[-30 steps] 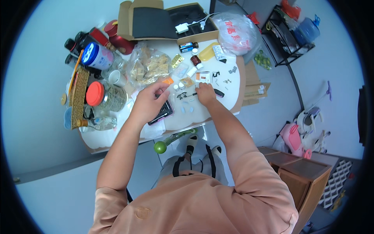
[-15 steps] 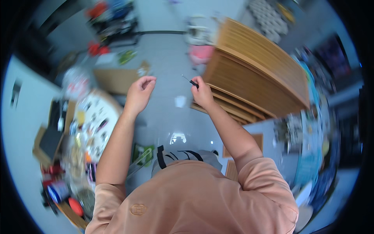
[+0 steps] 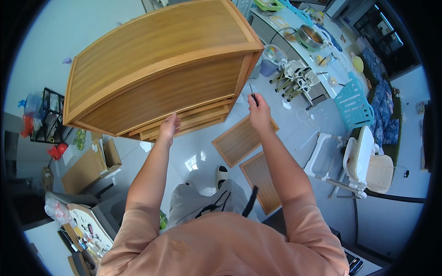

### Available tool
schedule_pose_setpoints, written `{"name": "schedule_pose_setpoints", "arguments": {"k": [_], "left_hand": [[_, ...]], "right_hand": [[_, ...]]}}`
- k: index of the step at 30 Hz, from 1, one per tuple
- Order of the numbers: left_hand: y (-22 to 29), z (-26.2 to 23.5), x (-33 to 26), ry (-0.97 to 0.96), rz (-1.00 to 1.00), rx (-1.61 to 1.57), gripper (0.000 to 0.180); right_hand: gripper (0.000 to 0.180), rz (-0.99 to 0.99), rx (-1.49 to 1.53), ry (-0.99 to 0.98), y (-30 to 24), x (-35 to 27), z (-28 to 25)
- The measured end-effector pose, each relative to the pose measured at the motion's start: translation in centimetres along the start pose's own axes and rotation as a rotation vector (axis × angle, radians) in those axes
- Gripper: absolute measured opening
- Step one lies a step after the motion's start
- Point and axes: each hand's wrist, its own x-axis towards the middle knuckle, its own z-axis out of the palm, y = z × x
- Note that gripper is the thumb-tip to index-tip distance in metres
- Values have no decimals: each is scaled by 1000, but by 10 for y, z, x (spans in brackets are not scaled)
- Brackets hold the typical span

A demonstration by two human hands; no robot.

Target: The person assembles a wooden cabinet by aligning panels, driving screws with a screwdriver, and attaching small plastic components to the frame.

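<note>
A large wooden cabinet fills the upper left, its rails and openings facing me along the lower side. My left hand reaches to this lower side, fingers stretched out and holding nothing; whether it touches the wood I cannot tell. To the right of the cabinet, my right hand is closed around the black handle of a screwdriver, its thin shaft pointing up and away. Beneath my right forearm lie two framed wooden panels flat on the floor.
On the right stand a white high chair, folded stools and a long table bearing a metal pot. Cardboard boxes and a black rack are at left. A cluttered white tabletop sits lower left.
The view has swung to the right, bringing the cabinet in front of me. My left hand has come to the cabinet's lower side, its fingers straighter. The screwdriver stays in my right hand.
</note>
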Motion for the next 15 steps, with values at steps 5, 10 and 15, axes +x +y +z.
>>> {"name": "schedule_pose_setpoints", "arguments": {"k": [5,10,15], "left_hand": [[-24,39,54,-23,-96,-156,85],[-48,83,83,-202,150,-486,73],[-53,96,111,-332,392,-475,59]], "right_hand": [[23,-158,39,50,15,37,9],[24,-360,0,123,8,61,4],[17,-647,-43,326,-5,76,4]]}}
